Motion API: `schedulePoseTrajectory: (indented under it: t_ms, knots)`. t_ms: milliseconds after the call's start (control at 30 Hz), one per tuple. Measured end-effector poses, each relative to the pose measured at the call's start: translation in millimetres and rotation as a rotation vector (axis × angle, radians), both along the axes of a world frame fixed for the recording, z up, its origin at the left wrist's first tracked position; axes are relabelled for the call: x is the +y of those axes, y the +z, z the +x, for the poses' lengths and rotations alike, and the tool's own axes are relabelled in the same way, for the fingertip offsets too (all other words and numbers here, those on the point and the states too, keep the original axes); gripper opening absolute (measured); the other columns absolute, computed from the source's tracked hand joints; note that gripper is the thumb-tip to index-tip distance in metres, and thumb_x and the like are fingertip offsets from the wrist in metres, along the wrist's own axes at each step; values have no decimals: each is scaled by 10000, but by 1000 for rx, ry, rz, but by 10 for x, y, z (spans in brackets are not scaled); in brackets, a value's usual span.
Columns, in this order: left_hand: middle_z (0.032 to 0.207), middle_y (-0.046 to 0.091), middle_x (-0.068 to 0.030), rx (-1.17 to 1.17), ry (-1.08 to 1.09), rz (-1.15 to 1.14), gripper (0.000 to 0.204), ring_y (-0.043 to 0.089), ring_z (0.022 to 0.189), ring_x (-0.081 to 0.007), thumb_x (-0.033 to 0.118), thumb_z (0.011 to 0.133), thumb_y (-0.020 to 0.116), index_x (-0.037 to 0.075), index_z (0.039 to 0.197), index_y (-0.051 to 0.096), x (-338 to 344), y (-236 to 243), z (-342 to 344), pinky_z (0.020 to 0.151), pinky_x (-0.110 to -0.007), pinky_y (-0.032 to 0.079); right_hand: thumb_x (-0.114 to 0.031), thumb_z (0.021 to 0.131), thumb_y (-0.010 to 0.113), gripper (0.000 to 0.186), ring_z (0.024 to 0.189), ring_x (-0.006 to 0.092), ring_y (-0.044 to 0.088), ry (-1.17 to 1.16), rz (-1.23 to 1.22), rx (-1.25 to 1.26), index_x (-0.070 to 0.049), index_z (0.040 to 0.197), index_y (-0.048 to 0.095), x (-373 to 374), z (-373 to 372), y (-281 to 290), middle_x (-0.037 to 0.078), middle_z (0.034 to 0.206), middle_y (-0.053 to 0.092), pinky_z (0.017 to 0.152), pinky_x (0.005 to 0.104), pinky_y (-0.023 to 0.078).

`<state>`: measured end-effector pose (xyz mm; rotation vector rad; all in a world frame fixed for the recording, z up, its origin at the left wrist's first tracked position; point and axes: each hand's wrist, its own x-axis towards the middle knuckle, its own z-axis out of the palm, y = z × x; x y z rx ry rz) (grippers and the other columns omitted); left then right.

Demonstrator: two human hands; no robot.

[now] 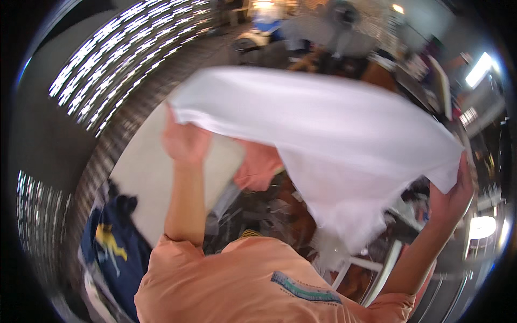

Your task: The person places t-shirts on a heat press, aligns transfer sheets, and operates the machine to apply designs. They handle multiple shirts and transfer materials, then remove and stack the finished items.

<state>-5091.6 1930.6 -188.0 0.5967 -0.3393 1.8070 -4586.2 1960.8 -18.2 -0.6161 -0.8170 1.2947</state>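
Note:
A wide piece of white cloth (323, 113), perhaps a garment, is stretched out in the air in front of me. My left hand (186, 140) is closed on its left end, slightly blurred by motion. My right hand (452, 196) grips the right end, with a corner of the cloth hanging beside the fingers. Between the hands, the middle sags down in a blurred fold. Part of the far side is hidden behind the cloth itself. An orange-pink cloth (258, 167) shows below the white one, next to the table edge.
A cream-coloured tabletop (145, 167) lies to the left. A navy garment with a yellow print (116, 242) hangs at its near left. Crumpled clear plastic (269, 220) lies low in the middle, and a white frame (385, 272) stands at lower right. A fan (342, 27) is at the back.

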Motion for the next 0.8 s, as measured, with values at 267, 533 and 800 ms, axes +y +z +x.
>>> schedulePoseTrajectory:
  t_ms: [267, 533, 800]
  knots:
    - [1270, 612, -175, 286, 845, -292, 333, 547, 1227, -300, 209, 977, 480, -14, 1194, 598, -2562, 370, -1914, 1060, -456, 400, -143, 904, 649, 107, 794, 154, 604, 754, -258, -70, -53, 944, 606, 739, -3056, -1237, 45, 865, 629, 751, 310, 498]
    - [1071, 692, -139, 232, 1139, -1105, 282, 663, 947, -305, 209, 850, 587, 72, 1087, 651, -4442, -2057, -1784, 835, -458, 521, -128, 812, 749, 174, 744, 131, 593, 831, -80, -834, -43, 866, 607, 559, -4200, -3170, 36, 811, 620, 668, 282, 480]
    - [1489, 370, -194, 2095, 1152, -1879, 521, 291, 1410, -364, 357, 914, 568, 67, 1342, 512, -2538, -2441, -376, 1154, -576, 170, -314, 788, 755, 429, 946, 328, 661, 810, 451, -1605, -48, 1108, 648, 494, -2474, -4115, 178, 1001, 687, 839, 402, 517]
